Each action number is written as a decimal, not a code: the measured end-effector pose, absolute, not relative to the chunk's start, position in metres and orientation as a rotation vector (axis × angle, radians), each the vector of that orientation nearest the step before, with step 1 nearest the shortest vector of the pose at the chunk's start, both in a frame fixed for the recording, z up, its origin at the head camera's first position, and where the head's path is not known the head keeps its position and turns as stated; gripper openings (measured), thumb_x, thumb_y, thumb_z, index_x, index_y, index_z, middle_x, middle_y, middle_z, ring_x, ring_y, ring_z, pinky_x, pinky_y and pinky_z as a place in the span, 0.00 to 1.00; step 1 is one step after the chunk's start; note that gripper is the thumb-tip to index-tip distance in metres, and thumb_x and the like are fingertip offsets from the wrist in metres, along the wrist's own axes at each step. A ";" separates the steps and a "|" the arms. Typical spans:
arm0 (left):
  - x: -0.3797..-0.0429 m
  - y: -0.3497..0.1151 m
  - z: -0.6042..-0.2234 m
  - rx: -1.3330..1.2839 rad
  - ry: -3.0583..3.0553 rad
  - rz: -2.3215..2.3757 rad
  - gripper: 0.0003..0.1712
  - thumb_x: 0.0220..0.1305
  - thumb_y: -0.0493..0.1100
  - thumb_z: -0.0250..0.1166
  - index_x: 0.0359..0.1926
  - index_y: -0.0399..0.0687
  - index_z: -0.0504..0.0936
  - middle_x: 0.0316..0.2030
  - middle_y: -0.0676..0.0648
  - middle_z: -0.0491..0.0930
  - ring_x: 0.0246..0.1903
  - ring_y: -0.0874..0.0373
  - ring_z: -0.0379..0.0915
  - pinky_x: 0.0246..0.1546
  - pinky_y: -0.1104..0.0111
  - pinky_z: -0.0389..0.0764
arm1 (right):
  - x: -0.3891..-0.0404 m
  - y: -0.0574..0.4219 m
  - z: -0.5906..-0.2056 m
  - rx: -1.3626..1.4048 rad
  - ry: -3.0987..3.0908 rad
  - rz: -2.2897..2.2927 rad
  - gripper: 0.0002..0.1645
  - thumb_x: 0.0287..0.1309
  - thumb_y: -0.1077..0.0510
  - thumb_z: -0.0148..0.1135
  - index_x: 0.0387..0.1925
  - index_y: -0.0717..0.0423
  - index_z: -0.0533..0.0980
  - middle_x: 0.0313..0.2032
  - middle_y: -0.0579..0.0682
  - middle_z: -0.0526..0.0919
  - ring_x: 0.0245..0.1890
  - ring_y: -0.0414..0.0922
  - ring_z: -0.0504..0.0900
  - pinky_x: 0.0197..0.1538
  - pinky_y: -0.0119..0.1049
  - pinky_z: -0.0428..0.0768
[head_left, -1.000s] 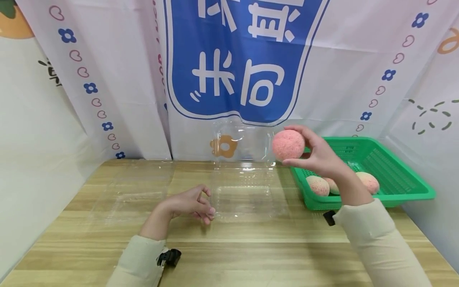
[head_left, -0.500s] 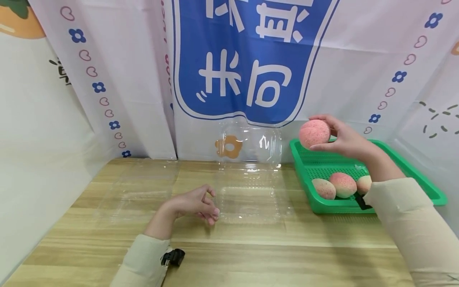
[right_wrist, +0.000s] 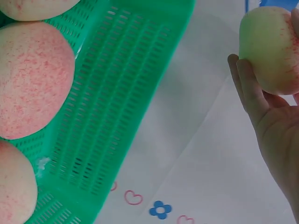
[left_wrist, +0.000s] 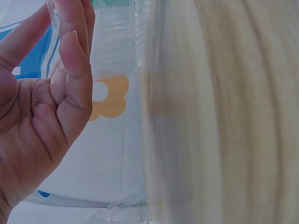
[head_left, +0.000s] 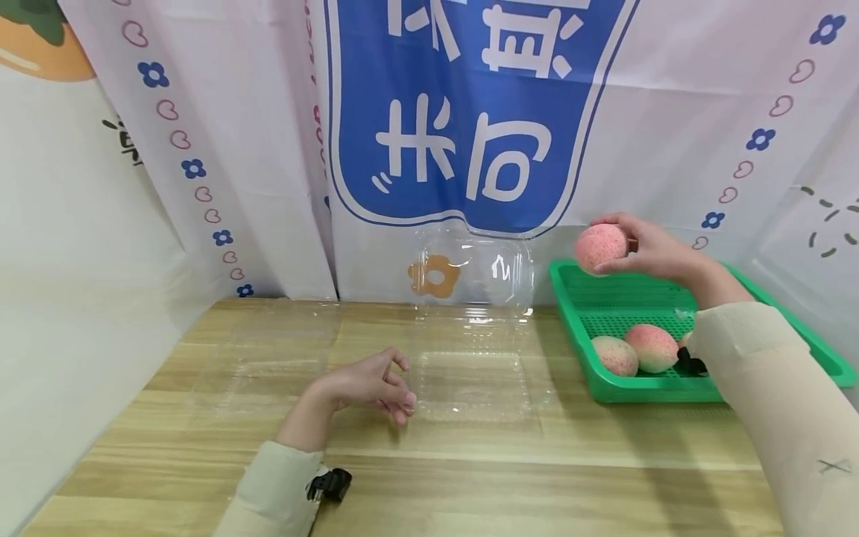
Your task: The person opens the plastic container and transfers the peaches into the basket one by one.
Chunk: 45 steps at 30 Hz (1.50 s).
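My right hand [head_left: 647, 250] holds a pink peach [head_left: 600, 248] in its fingertips, raised above the back left part of a green basket [head_left: 570, 321]. In the right wrist view the peach [right_wrist: 268, 51] shows a pale green side, with fingers curled around it. Several more peaches [head_left: 651, 347] lie in the basket, partly hidden by the right sleeve. My left hand [head_left: 369, 388] is at the left edge of a clear plastic box [head_left: 470, 380], its lid standing up against the backdrop. In the left wrist view the fingers [left_wrist: 77, 88] are bent and pinch its clear rim.
Another clear plastic box [head_left: 275, 365] lies on the wooden table [head_left: 429, 485], left of the left hand. A printed cloth [head_left: 268, 149] hangs along the table's back edge. White walls [head_left: 87, 261] close off both sides.
My right hand has carried the peach rightward and slightly up, from beside the upright lid to above the basket. The left hand keeps its place at the box. The head view has turned slightly.
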<state>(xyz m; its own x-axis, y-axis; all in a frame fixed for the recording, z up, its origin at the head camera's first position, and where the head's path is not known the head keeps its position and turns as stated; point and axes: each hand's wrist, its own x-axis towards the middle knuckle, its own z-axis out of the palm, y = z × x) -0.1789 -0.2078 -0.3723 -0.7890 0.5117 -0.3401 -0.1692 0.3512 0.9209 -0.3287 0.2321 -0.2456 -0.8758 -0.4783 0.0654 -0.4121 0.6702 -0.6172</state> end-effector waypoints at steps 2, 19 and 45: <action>-0.178 -0.207 -0.373 0.294 2.019 1.480 0.33 0.66 0.36 0.64 0.61 0.31 0.54 0.35 0.39 0.85 0.28 0.55 0.84 0.43 0.59 0.84 | -0.333 0.235 -0.250 -0.726 2.756 -0.991 0.46 0.57 0.57 0.72 0.72 0.54 0.58 0.63 0.58 0.71 0.49 0.43 0.77 0.44 0.30 0.80; -0.176 -0.206 -0.376 0.308 2.024 1.483 0.32 0.66 0.36 0.64 0.59 0.31 0.54 0.35 0.38 0.86 0.27 0.56 0.85 0.40 0.59 0.84 | -0.357 0.255 -0.300 -0.580 2.602 -1.036 0.44 0.62 0.54 0.67 0.72 0.58 0.55 0.62 0.63 0.68 0.52 0.52 0.72 0.49 0.44 0.79; -0.180 -0.207 -0.374 0.310 2.034 1.461 0.32 0.67 0.36 0.64 0.60 0.31 0.54 0.36 0.39 0.86 0.28 0.55 0.85 0.42 0.59 0.84 | -0.366 0.250 -0.339 -0.477 2.317 -0.946 0.45 0.64 0.53 0.65 0.73 0.57 0.52 0.67 0.64 0.61 0.60 0.55 0.71 0.62 0.57 0.75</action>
<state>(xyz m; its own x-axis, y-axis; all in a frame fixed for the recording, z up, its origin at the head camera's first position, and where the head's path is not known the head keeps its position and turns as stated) -0.1802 -0.2068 -0.3739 -0.7878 0.5149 -0.3380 -0.1559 0.3643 0.9182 -0.3661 0.2499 -0.3390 -0.7647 -0.5194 -0.3814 -0.1038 0.6835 -0.7226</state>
